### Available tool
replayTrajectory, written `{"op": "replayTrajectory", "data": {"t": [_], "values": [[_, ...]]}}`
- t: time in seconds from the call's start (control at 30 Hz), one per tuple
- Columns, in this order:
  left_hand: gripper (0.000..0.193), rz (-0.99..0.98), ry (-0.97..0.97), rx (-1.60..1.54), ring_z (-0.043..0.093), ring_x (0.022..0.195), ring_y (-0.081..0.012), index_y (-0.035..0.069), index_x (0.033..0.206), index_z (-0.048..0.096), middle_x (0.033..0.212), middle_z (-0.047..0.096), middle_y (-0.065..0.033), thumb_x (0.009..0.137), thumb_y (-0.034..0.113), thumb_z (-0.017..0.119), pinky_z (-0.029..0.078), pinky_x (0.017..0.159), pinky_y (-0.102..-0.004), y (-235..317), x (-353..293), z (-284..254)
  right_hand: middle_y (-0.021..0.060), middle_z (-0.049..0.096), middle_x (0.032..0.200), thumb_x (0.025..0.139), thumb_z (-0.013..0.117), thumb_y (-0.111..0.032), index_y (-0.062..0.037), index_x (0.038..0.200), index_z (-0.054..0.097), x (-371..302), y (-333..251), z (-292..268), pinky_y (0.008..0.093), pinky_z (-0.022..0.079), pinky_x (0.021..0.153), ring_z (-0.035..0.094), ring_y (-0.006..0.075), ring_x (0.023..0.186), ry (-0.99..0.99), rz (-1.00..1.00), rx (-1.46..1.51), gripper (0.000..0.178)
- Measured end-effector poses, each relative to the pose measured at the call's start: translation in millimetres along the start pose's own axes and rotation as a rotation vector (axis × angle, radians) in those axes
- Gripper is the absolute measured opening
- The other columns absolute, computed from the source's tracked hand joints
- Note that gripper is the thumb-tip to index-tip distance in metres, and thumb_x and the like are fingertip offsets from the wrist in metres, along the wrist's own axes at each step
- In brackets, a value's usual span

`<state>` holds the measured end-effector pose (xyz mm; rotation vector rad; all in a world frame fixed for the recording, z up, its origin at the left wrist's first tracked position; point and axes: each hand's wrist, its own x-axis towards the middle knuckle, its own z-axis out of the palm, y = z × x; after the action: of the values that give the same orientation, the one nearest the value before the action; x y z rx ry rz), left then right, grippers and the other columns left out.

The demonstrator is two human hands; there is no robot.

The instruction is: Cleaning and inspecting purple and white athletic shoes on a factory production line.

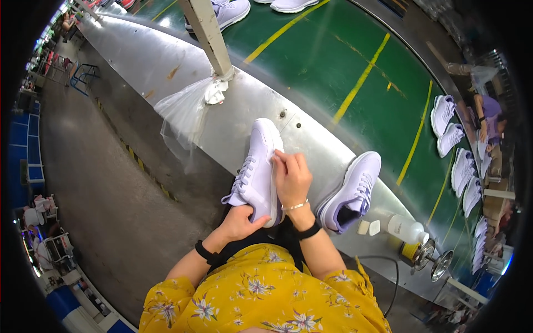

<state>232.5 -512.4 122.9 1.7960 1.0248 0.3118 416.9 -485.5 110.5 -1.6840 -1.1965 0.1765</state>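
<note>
A lavender sneaker is tipped on its side in front of me, toe pointing away, its laces facing left. My left hand grips it at the heel, thumb across the upper. Against the edge of the sole near the toe, the fingers of my right hand are pinched together; whatever may be between them is too small to make out. To the right, a second lavender sneaker rests on the metal ledge, its opening toward me.
The metal ledge borders a green belt with yellow lines and more sneakers. A plastic bag hangs beside a post. Right of the second sneaker are small white blocks, a white bottle and a metal-topped yellow can.
</note>
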Motion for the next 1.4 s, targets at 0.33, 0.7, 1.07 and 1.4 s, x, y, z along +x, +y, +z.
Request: {"op": "replayTrajectory", "data": {"t": [0.33, 0.7, 1.07, 1.4], "values": [[0.041, -0.095, -0.093, 0.007, 0.057, 0.056, -0.027, -0.004, 0.068, 0.063, 0.065, 0.061, -0.0219, 0.081, 0.03, 0.08, 0.046, 0.057, -0.0385, 7.6, 6.8, 4.5, 0.0109, 0.058, 0.082, 0.087, 0.071, -0.012, -0.0059, 0.085, 0.067, 80.0, 6.5, 48.4, 0.0403, 0.048, 0.06, 0.061, 0.0317, 0.07, -0.036, -0.045, -0.061, 0.008], [0.041, -0.008, -0.05, -0.022, 0.059, 0.057, -0.0302, -0.004, 0.063, 0.059, 0.064, 0.059, -0.0216, 0.08, 0.028, 0.08, 0.047, 0.058, -0.0401, 13.3, 6.9, 1.5, 0.0115, 0.06, 0.081, 0.087, 0.071, -0.008, -0.0055, 0.091, 0.07, 39.0, 2.9, 19.2, 0.0378, 0.05, 0.06, 0.063, 0.0296, 0.07, -0.002, 0.022, -0.032, 0.005], [0.024, 0.117, -0.22, 0.289, 0.064, 0.08, -0.043, -0.007, 0.081, 0.065, 0.085, 0.064, -0.0288, 0.081, 0.016, 0.072, 0.051, 0.074, -0.0449, 41.3, 21.2, -36.1, 0.0148, 0.068, 0.075, 0.082, 0.073, -0.017, -0.0052, 0.085, 0.075, 87.0, 64.7, 38.3, 0.0408, 0.053, 0.069, 0.066, 0.0305, 0.068, -0.129, 0.342, 0.049, 0.012], [0.053, 0.322, -0.044, 1.327, 0.052, 0.126, -0.034, -0.001, 0.136, 0.054, 0.141, 0.051, -0.0186, 0.086, 0.016, 0.056, 0.048, 0.092, -0.0458, 5.4, 0.8, 51.5, -0.0036, 0.064, 0.074, 0.089, 0.075, -0.015, 0.0007, 0.101, 0.073, 43.6, 83.5, 15.8, 0.0221, 0.044, 0.058, 0.053, 0.0062, 0.064, 0.028, 0.853, 0.694, 0.02]]}}
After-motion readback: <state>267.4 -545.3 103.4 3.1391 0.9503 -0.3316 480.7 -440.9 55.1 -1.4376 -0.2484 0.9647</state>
